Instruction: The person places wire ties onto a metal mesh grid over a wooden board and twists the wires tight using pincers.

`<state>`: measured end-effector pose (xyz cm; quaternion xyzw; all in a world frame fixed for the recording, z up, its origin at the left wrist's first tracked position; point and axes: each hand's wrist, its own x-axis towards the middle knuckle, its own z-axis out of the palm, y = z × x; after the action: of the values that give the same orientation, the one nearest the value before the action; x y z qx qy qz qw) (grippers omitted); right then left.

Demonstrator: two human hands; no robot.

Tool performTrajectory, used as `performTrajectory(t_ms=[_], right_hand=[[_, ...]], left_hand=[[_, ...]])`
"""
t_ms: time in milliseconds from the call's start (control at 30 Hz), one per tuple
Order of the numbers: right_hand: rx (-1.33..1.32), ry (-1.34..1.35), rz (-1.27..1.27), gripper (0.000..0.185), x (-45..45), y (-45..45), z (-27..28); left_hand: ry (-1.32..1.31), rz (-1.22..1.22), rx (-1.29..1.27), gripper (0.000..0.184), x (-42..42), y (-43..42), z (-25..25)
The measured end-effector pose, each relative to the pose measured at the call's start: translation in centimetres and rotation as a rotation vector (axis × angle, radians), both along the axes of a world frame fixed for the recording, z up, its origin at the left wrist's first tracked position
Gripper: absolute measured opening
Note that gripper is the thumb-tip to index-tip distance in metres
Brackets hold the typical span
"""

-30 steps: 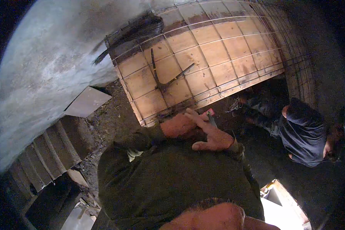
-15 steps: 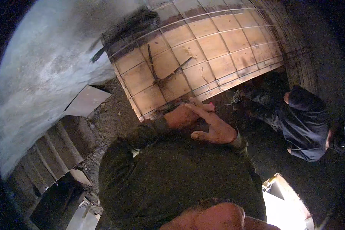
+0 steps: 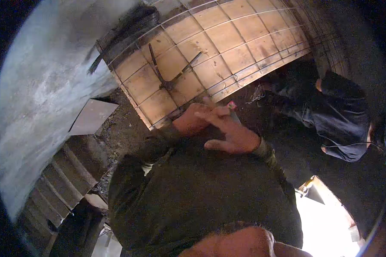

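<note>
My left hand (image 3: 189, 120) is held in front of my body near the corner of the wooden panel (image 3: 221, 64). Its fingers are hidden under my right hand (image 3: 236, 135), which lies across it, palm down, with thumb and fingers apart. Past the fingers of the right hand a small object with a pink-red end (image 3: 231, 105) sticks out; its kind and which hand holds it I cannot make out. A pair of pincers (image 3: 167, 83) with spread handles rests on the wire mesh (image 3: 203, 30) over the panel, just beyond my hands.
A bundle of dark wire (image 3: 131, 28) lies at the panel's far left, by a grey wall (image 3: 51, 81). To the right is another person in dark clothes (image 3: 341, 115). A tile-like slab (image 3: 93, 116) and corrugated sheets (image 3: 68, 175) are on the left; a brightly lit box (image 3: 326, 214) stands behind right.
The panel, mesh and pincers have shifted left and up in the view. My hands have moved slightly up and left, and the pink-red end shows more clearly above the right hand.
</note>
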<state>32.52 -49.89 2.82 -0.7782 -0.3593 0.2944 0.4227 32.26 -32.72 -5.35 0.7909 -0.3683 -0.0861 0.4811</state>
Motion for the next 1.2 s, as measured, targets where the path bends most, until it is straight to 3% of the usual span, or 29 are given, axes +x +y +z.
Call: performTrajectory(t_ms=[167,233,300,367,433,467,567,633,767,867,1100,1133,1167,1200], right_hand=[[-0.108,-0.066,-0.078,0.075,0.1,-0.5,-0.3],[-0.066,-0.089,-0.042,0.072,2.1,-2.9,3.6],[-0.372,-0.317,-0.180,0.067,3.3,-6.6,12.2],[-0.358,-0.411,-0.291,0.067,3.8,-9.8,16.3],[-0.269,-0.362,-0.337,0.067,4.9,-10.7,15.3],[-0.272,-0.327,-0.340,0.066,5.4,-10.5,14.3],[-0.150,-0.342,-0.299,0.066,5.7,-10.9,15.1],[-0.221,-0.302,-0.390,0.066,6.1,-10.3,14.8],[-0.086,-0.327,-0.297,0.066,7.2,-10.2,14.6],[-0.151,-0.333,-0.322,0.065,7.7,-9.5,13.7],[-0.024,-0.310,-0.248,0.065,8.8,-9.1,13.3],[-0.050,-0.332,-0.280,0.065,9.3,-8.6,12.5],[-0.107,0.209,-0.671,0.066,8.3,-7.5,12.8],[-0.202,-0.167,-0.396,0.068,8.4,-8.3,13.2]], left_hand=[[-0.032,0.033,-0.071,0.043,0.3,-0.3,-0.2],[-0.070,0.094,-0.096,0.044,0.9,1.3,-0.5],[-0.078,0.166,-0.033,0.045,2.0,3.7,-0.3],[-0.022,0.148,0.172,0.045,3.2,6.8,0.8],[0.411,0.302,0.101,0.042,3.4,8.5,1.5],[0.425,0.290,0.101,0.042,2.5,9.2,1.8],[0.341,0.473,0.048,0.039,3.6,10.0,2.4],[0.359,0.594,0.015,0.041,3.0,11.3,2.7],[0.281,0.610,0.115,0.040,3.1,12.4,2.1],[0.249,0.606,0.126,0.039,2.9,12.6,1.5],[0.283,0.739,0.426,0.043,2.2,12.6,-0.7],[0.155,0.777,0.505,0.045,1.9,13.0,-2.4],[-0.001,0.811,0.577,0.048,2.5,13.4,-4.1],[-0.023,0.811,0.574,0.048,3.4,13.5,-6.1]])
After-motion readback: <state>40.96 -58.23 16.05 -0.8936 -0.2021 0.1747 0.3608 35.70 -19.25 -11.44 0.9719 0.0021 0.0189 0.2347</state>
